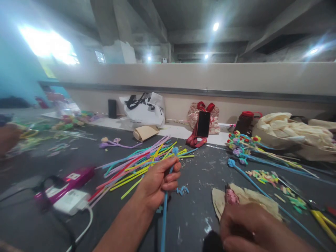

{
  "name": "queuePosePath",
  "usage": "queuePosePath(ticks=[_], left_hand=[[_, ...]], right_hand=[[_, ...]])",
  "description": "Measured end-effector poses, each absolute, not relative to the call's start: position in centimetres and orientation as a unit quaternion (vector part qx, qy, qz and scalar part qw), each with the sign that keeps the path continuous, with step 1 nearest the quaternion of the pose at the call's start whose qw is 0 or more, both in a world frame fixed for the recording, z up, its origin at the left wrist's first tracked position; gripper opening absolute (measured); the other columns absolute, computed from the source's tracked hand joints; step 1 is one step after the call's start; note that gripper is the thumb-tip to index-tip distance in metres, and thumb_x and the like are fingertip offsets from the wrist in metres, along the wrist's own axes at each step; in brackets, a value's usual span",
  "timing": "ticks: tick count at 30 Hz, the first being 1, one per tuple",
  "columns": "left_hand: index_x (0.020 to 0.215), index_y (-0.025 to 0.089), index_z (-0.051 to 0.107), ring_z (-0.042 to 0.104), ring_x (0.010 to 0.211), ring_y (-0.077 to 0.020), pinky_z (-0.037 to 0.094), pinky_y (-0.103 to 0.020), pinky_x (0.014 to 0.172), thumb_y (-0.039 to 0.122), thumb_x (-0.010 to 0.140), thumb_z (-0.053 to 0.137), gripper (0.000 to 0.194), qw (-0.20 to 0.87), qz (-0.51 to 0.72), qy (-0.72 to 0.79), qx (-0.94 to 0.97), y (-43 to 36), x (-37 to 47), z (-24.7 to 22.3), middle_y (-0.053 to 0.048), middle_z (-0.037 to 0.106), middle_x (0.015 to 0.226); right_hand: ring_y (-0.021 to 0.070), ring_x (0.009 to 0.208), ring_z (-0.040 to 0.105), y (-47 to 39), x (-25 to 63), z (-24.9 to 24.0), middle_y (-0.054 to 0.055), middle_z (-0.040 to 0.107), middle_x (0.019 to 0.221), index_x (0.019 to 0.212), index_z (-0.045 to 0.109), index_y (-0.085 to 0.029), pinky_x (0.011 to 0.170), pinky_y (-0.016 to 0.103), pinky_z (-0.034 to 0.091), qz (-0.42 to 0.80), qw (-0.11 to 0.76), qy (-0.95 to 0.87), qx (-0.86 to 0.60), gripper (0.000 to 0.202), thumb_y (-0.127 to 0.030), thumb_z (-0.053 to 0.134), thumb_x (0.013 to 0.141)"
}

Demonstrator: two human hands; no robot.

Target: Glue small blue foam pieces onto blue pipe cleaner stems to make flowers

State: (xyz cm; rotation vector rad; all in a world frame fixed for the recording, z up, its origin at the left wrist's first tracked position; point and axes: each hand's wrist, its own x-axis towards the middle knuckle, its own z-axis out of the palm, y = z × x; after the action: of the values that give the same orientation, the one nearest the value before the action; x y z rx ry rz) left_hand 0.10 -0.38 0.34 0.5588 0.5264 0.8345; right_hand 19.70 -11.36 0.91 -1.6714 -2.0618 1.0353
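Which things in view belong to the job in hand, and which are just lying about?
Likely part of the work:
blue fuzzy stem with rounded head, in the left hand
pink, dark-tipped tool at the right hand
multicoloured fuzzy stems

Apparently just lying about:
white bag with black lettering
black rectangular phone
dark bottle with red lid
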Motion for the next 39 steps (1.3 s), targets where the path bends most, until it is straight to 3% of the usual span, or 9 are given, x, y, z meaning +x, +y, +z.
queuePosePath(ticks=[5, 10, 14, 19, 23, 28, 34, 39], left_hand=[[0.071, 0.013, 0.049, 0.027, 0.035, 0.0015, 0.016, -0.006, 0.027, 0.013, 0.074, 0.051, 0.003, 0.842, 0.383, 0.267, 0.272, -0.5, 0.4, 0.1, 0.004, 0.044, 0.059], [0.07, 0.014, 0.049, 0.028, 0.036, 0.0011, 0.017, -0.007, 0.028, 0.014, 0.075, 0.05, 0.005, 0.824, 0.396, 0.28, 0.294, -0.3, 0.4, 0.1, 0.004, 0.045, 0.058], [0.068, 0.014, 0.049, 0.029, 0.037, 0.0011, 0.017, -0.007, 0.028, 0.016, 0.075, 0.051, 0.007, 0.808, 0.408, 0.284, 0.316, -0.6, 0.4, 0.0, 0.004, 0.045, 0.059], [0.07, 0.014, 0.051, 0.034, 0.039, -0.0002, 0.019, -0.008, 0.03, 0.018, 0.074, 0.052, 0.006, 0.797, 0.404, 0.289, 0.345, -1.1, 0.9, 0.0, 0.004, 0.047, 0.059], [0.069, 0.014, 0.052, 0.037, 0.04, -0.001, 0.019, -0.009, 0.031, 0.021, 0.073, 0.054, 0.007, 0.789, 0.39, 0.302, 0.366, -1.2, 1.3, -0.3, 0.003, 0.048, 0.059], [0.065, 0.014, 0.052, 0.038, 0.041, -0.0011, 0.02, -0.009, 0.031, 0.026, 0.072, 0.055, 0.014, 0.771, 0.363, 0.339, 0.399, -1.3, 2.0, -1.0, 0.003, 0.05, 0.059], [0.062, 0.013, 0.052, 0.039, 0.038, -0.0009, 0.023, -0.01, 0.032, 0.024, 0.072, 0.056, 0.016, 0.786, 0.322, 0.344, 0.401, -1.8, 2.9, -2.0, 0.004, 0.049, 0.054], [0.063, 0.014, 0.05, 0.043, 0.038, -0.002, 0.027, -0.01, 0.032, 0.023, 0.07, 0.06, 0.015, 0.797, 0.311, 0.353, 0.378, -1.9, 3.3, -2.2, 0.003, 0.052, 0.054]], right_hand=[[0.01, 0.05, 0.052, -8.4, 19.5, 0.5, -0.002, 0.06, 0.056, 0.067, 0.06, -0.019, 0.044, 0.016, 0.033, 0.272, 0.133, -0.759, -0.576, 0.013, -0.019, 0.049, 0.074], [0.0112, 0.061, 0.06, -4.6, 17.8, -1.2, 0.001, 0.068, 0.069, 0.077, 0.066, -0.02, 0.053, 0.017, 0.036, 0.153, 0.112, -0.819, -0.541, 0.021, -0.013, 0.047, 0.073], [0.0152, 0.061, 0.062, -3.1, 16.2, -2.5, 0.005, 0.069, 0.069, 0.078, 0.065, -0.017, 0.05, 0.02, 0.034, 0.117, 0.087, -0.819, -0.555, 0.018, -0.018, 0.049, 0.072], [0.0188, 0.068, 0.062, -2.3, 15.3, -3.7, 0.01, 0.068, 0.076, 0.08, 0.063, -0.014, 0.054, 0.023, 0.034, 0.092, 0.067, -0.826, -0.552, 0.019, -0.013, 0.045, 0.074], [0.0155, 0.062, 0.06, -2.3, 15.6, -3.0, 0.008, 0.066, 0.074, 0.086, 0.059, -0.014, 0.052, 0.021, 0.034, 0.1, 0.078, -0.828, -0.546, 0.019, -0.012, 0.044, 0.074], [0.0113, 0.054, 0.052, -3.6, 17.1, -0.4, 0.001, 0.06, 0.061, 0.069, 0.056, -0.015, 0.049, 0.019, 0.032, 0.101, 0.127, -0.806, -0.569, 0.013, -0.009, 0.045, 0.068], [0.009, 0.054, 0.048, -4.6, 19.0, -0.1, -0.004, 0.055, 0.061, 0.072, 0.055, -0.016, 0.05, 0.018, 0.036, 0.291, 0.265, -0.742, -0.542, 0.009, -0.011, 0.049, 0.067], [0.0101, 0.055, 0.049, -4.4, 19.9, -0.4, -0.003, 0.057, 0.061, 0.074, 0.059, -0.015, 0.052, 0.02, 0.037, 0.352, 0.317, -0.699, -0.535, 0.01, -0.015, 0.052, 0.068]])
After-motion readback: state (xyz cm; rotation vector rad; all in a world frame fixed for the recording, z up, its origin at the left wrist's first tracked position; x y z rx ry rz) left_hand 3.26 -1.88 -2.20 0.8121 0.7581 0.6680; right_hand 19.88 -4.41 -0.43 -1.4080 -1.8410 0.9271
